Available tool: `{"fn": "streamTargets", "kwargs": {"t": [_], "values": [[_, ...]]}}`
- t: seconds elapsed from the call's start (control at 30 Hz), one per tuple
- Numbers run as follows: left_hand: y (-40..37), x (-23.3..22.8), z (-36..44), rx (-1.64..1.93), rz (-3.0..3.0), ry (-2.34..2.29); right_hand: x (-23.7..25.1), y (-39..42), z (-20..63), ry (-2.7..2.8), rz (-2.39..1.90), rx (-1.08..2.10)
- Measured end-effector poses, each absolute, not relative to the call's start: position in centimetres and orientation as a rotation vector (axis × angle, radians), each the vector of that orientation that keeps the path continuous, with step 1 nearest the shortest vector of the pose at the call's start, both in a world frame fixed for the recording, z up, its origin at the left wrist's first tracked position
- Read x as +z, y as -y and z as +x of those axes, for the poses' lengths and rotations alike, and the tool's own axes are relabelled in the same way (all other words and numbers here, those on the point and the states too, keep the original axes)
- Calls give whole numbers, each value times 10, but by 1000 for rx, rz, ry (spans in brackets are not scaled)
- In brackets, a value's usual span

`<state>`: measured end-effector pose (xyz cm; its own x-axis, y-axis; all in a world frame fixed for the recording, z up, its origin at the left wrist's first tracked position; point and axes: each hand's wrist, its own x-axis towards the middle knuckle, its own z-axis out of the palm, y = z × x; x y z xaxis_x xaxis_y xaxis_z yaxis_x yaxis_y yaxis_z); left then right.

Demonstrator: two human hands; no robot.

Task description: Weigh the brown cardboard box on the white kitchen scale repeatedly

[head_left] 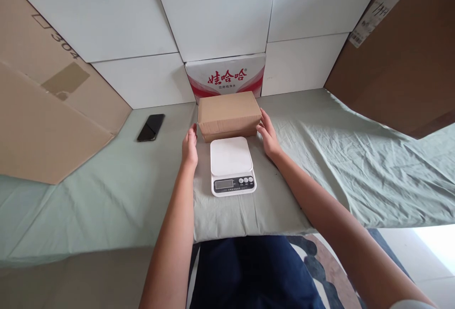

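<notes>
"What's just behind the scale (231, 156)?"
"A plain brown box (229, 108), long and low, with a horizontal edge across its front."
"And the hands?"
"Spread, one at each end: the right hand (269, 136) has fingers against it; whether the left hand (190, 147) touches, I can't tell."
"The surface?"
"Wrinkled pale green cloth (355, 171) runs under the scale. Well beyond the scale stand white panels (220, 10), then a red-and-white carton (227, 79) lower down."
"Anything smaller?"
"A dark phone (151, 127), lying left of the scale."
</notes>
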<state>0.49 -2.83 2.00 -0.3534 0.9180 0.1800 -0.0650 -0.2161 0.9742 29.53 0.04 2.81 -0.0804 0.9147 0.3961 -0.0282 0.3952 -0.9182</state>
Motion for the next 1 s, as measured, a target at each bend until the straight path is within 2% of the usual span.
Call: {"fn": "streamTargets", "kwargs": {"t": [0.33,0.5,0.73,1.0], "values": [[36,21,13,1559,1243,-1243,34,6,291,1449,-853,1001],[44,33,12,1686,1251,-1216,42,16,286,1530,-735,910],[115,42,17,1990,1283,-1139,42,66,292,1632,-635,750],[172,20,20,1879,1206,-1195,24,106,310,1611,-703,789]]}}
